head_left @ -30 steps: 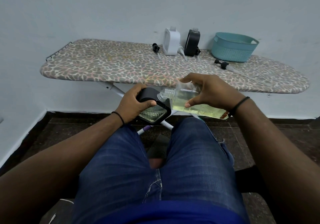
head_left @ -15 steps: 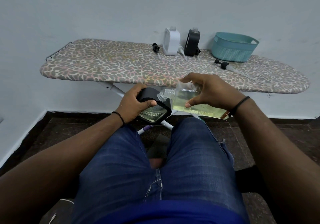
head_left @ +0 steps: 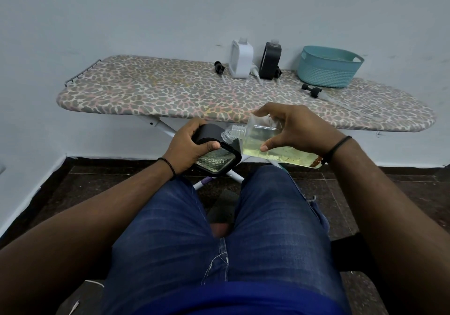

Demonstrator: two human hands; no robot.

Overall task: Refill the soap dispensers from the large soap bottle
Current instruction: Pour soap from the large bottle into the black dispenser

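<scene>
My left hand (head_left: 188,148) grips a black square soap dispenser (head_left: 215,155) with a clear patterned face, held over my lap. My right hand (head_left: 294,129) holds the large clear soap bottle (head_left: 275,148), tipped almost level, its threaded open neck touching the dispenser's neck. Yellowish soap fills the lower side of the bottle. On the ironing board (head_left: 170,93) a white dispenser (head_left: 241,60) and another black dispenser (head_left: 270,60) stand upright without pumps.
Several loose pump heads lie on the board: one (head_left: 218,67) left of the white dispenser, one (head_left: 313,90) in front of a teal basket (head_left: 328,70). The board's white legs cross behind my hands. My knees in blue jeans fill the foreground above dark floor tiles.
</scene>
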